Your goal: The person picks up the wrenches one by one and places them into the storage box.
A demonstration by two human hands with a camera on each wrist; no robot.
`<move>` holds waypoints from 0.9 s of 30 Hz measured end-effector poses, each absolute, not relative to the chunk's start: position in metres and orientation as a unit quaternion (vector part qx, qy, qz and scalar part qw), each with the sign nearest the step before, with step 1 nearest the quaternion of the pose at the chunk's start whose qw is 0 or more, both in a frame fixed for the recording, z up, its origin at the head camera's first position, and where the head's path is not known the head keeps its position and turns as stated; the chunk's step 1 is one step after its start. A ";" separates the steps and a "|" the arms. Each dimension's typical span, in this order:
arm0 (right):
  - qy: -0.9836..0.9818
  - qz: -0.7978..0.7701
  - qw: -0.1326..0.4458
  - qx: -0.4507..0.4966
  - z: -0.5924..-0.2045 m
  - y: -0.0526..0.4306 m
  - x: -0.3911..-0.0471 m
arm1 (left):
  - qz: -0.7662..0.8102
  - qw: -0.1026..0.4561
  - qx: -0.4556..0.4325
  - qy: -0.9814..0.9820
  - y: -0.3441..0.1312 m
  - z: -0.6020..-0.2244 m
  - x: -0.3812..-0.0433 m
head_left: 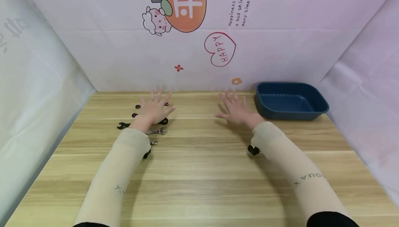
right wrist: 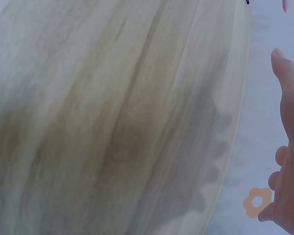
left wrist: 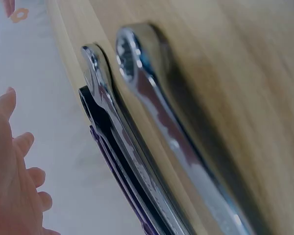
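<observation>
My left hand [head_left: 153, 111] is held over a row of wrenches at the table's back left, its fingers spread and nothing in them. From under it show a black wrench [head_left: 123, 126], a silver open-end wrench [head_left: 162, 131] and a smaller silver wrench end [head_left: 154, 143]; the hand and forearm hide their middles. In the left wrist view a chrome ring-end wrench [left wrist: 161, 117] lies nearest, with other wrenches side by side beyond it. My right hand [head_left: 238, 112], fingers spread as well, holds nothing and hovers left of a blue bin [head_left: 291, 115].
The wood-grain table [head_left: 199, 185] ends at a white printed cloth backdrop [head_left: 124, 61], and cloth also hangs along both sides. The blue bin stands at the back right corner. Dark wrist mounts [head_left: 253, 150] show under the sleeves.
</observation>
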State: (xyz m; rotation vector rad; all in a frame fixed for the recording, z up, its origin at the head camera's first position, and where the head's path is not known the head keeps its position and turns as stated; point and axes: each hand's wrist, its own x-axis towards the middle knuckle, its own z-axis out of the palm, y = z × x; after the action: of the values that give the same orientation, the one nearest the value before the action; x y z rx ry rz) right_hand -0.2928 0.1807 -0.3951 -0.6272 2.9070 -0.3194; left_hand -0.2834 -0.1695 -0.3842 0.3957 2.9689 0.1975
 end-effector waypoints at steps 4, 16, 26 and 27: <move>0.967 -0.110 0.077 -0.215 -0.392 0.184 -0.292 | 0.069 0.069 0.135 0.986 -0.171 -0.383 -0.281; 0.963 -0.097 0.076 -0.239 -0.379 0.190 -0.282 | 0.081 0.077 0.164 0.980 -0.175 -0.377 -0.276; 0.967 -0.088 0.063 -0.231 -0.374 0.210 -0.279 | 0.102 0.061 0.165 0.979 -0.184 -0.376 -0.271; 0.967 -0.094 0.063 -0.228 -0.373 0.214 -0.279 | 0.103 0.061 0.165 0.979 -0.185 -0.375 -0.270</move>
State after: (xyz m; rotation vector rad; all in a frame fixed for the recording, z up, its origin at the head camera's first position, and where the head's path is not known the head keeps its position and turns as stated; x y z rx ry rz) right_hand -0.2787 0.2135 -0.3732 -0.6891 2.9225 -0.2832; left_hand -0.2697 -0.1851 -0.3755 0.4997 2.9613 0.3125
